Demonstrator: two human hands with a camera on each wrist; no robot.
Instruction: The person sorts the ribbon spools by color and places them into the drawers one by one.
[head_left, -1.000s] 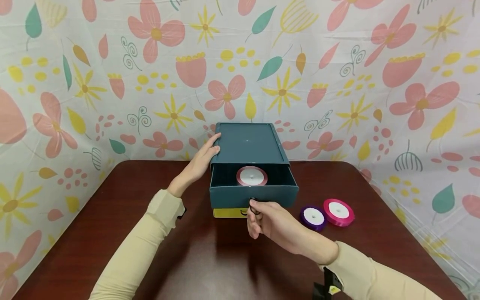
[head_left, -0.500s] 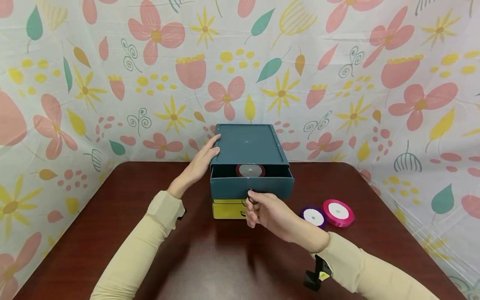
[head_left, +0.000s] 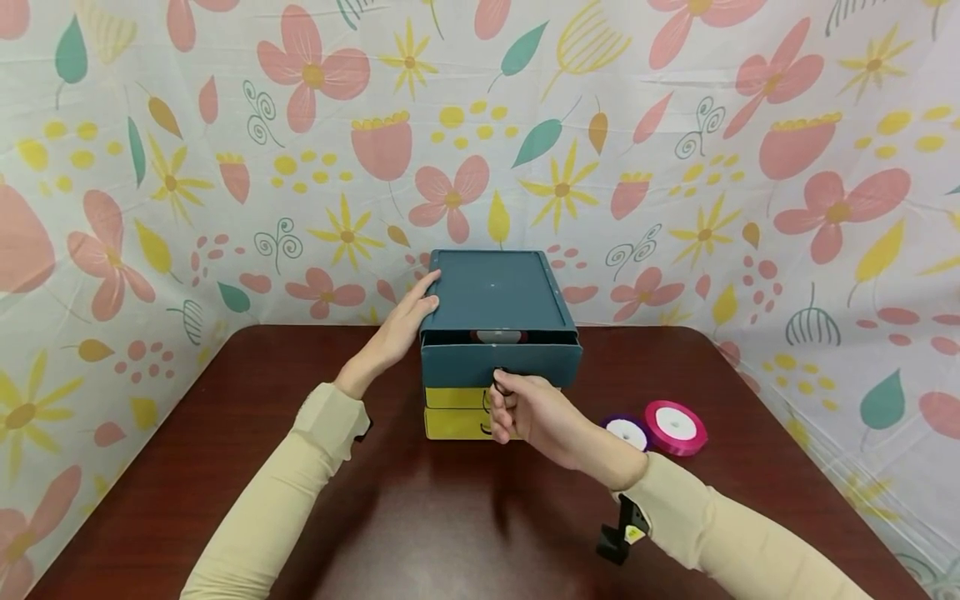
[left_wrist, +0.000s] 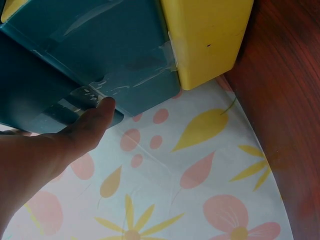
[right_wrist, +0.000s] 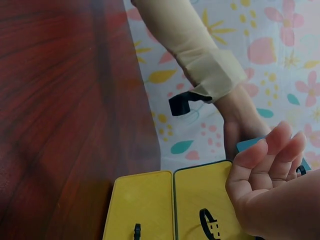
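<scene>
A small drawer cabinet with a dark teal top (head_left: 495,287) stands at the back of the table. Its teal top drawer (head_left: 456,363) is pulled out a short way, and the upper part of a white ribbon spool (head_left: 498,337) shows inside. My right hand (head_left: 536,417) pinches this drawer's small black handle (right_wrist: 301,170) between thumb and forefinger, the other fingers loosely bent. My left hand (head_left: 393,335) rests along the cabinet's left side, its fingers extended at the top edge. In the left wrist view the thumb (left_wrist: 102,112) lies against the teal side wall.
Two yellow drawers, an upper one (head_left: 453,397) and a lower one (head_left: 453,423), sit closed below with black handles. Right of the cabinet on the brown table (head_left: 420,517) lie a purple ribbon spool (head_left: 627,432) and a pink one (head_left: 677,428). A floral cloth (head_left: 675,167) hangs behind.
My right hand has pushed the teal drawer back toward the cabinet, so less of the spool inside shows and more of the yellow drawers. The left hand has stayed in place.
</scene>
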